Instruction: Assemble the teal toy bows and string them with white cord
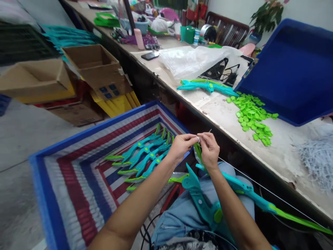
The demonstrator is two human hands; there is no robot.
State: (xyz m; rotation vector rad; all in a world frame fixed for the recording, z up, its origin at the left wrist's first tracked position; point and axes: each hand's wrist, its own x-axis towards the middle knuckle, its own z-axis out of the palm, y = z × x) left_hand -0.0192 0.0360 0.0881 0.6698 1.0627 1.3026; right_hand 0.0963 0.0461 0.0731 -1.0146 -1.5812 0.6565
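Observation:
A teal and green toy bow [256, 197] lies across my lap, one long limb reaching to the right. Its raised green end comes up beside my fingers. White string [198, 139] runs from that end down along the bow to the far right. My left hand [184, 145] pinches the string between thumb and fingertips. Close against it, my right hand [209, 148] is closed in a pinch on the same string. Fingers partly hide the loop and the limb tip. More teal and green parts of a bow [197, 194] show between my arms.
A striped-lined blue bin [97, 130] at left holds several finished-looking bows [147, 151]. On the workbench [218, 118] are another bow [208, 86], green caps [253, 114], a tilted blue tub [288, 73] and white strings [318, 158]. Cardboard boxes [96, 71] stand behind the bin.

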